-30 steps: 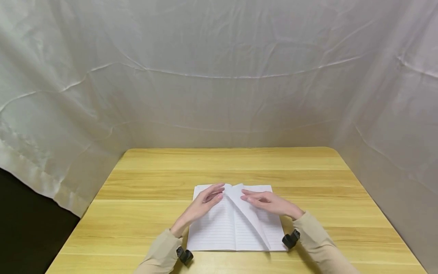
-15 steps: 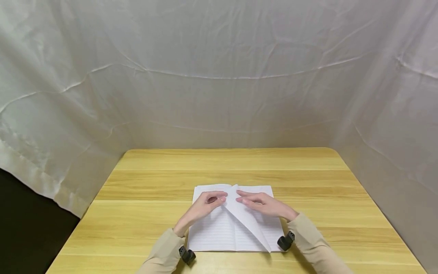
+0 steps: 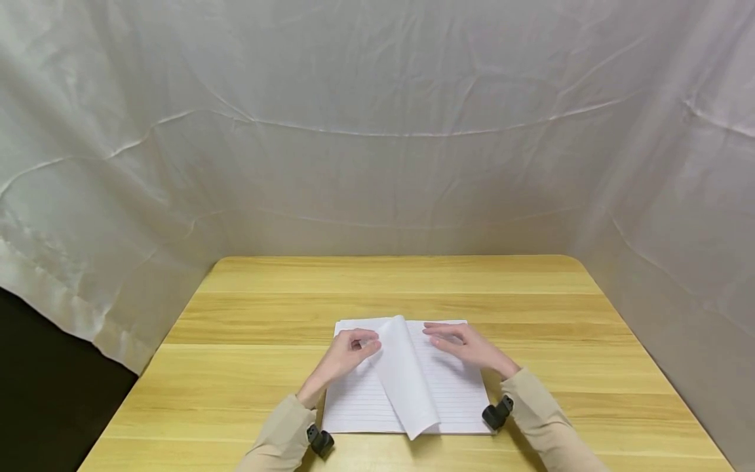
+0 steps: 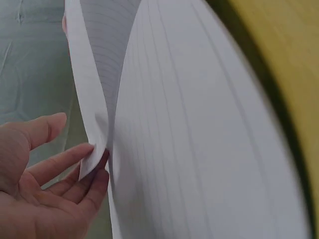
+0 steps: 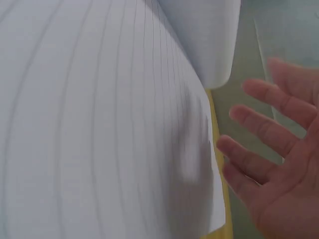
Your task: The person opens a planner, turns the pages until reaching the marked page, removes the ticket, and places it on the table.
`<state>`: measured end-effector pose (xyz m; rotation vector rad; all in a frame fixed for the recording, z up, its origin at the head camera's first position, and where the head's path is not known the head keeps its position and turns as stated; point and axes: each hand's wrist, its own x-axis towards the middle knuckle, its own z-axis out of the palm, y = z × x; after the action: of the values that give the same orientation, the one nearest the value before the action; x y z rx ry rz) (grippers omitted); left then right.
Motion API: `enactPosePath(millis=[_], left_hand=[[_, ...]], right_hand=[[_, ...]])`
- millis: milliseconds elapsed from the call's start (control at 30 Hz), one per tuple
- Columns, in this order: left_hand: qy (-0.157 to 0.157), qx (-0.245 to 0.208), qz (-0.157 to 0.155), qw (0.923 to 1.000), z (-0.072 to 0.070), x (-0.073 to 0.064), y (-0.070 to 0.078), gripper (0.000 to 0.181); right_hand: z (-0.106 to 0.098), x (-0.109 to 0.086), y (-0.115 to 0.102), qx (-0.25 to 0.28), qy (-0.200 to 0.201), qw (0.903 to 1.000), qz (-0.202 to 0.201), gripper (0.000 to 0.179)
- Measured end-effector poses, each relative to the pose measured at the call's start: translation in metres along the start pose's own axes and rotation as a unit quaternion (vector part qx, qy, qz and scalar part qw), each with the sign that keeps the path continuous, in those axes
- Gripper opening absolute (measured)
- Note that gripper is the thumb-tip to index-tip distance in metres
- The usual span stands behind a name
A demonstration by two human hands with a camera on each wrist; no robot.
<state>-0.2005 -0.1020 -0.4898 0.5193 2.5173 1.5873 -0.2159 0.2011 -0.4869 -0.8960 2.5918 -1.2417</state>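
Observation:
An open lined notebook point(image 3: 460, 400) lies on the wooden table. One page point(image 3: 404, 377) stands lifted and curved over its middle, its lower corner bent up near the front edge. My left hand point(image 3: 342, 357) holds the far-left part of this page. In the left wrist view, the corner of the page point(image 4: 92, 162) sits between the fingers of the left hand point(image 4: 60, 184). Over the right side of the notebook, my right hand point(image 3: 472, 347) hovers with fingers spread. The right wrist view shows the right hand point(image 5: 284, 144) holding nothing, apart from the lifted page point(image 5: 212, 45).
The light wooden table point(image 3: 236, 314) extends around the notebook on every side. A pale hanging cloth point(image 3: 377, 177) closes off its back and sides. Small black cameras sit at both wrists, the left camera point(image 3: 320, 441) and the right camera point(image 3: 497, 413).
The lifted page has swung from the right side toward the left. My left hand has taken its edge and drawn slightly left, while my right hand has moved off to the right.

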Motion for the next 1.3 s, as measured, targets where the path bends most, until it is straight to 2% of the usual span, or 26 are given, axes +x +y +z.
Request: enactPosePath(millis=[267, 667, 833, 1000, 1133, 1200, 1300], left_hand=[[0.020, 0.041, -0.019, 0.9988, 0.000, -0.001, -0.001, 0.042], [0.010, 0.069, -0.057, 0.9959, -0.003, -0.004, -0.004, 0.066], [0.004, 0.098, -0.065, 0.9930, -0.004, -0.005, -0.004, 0.078], [0.005, 0.148, -0.055, 0.9875, -0.001, -0.006, -0.004, 0.086], [0.012, 0.175, -0.036, 0.9838, 0.001, -0.006, -0.005, 0.086], [0.002, 0.173, -0.021, 0.9846, 0.002, -0.007, -0.004, 0.085], [-0.039, 0.165, 0.016, 0.9855, 0.004, -0.007, -0.002, 0.080]], right_hand=[[-0.006, -0.004, 0.009, -0.017, 0.020, 0.9988, 0.040, 0.039], [-0.008, -0.009, 0.014, -0.066, -0.007, 0.9966, 0.050, 0.051], [-0.009, -0.009, 0.018, -0.069, -0.016, 0.9961, 0.051, 0.055], [-0.009, -0.009, 0.020, -0.071, -0.018, 0.9957, 0.058, 0.059], [-0.010, -0.008, 0.020, -0.079, -0.014, 0.9949, 0.061, 0.059], [-0.010, -0.008, 0.021, -0.083, -0.012, 0.9946, 0.060, 0.058], [-0.010, -0.009, 0.022, -0.086, -0.007, 0.9946, 0.058, 0.057]])
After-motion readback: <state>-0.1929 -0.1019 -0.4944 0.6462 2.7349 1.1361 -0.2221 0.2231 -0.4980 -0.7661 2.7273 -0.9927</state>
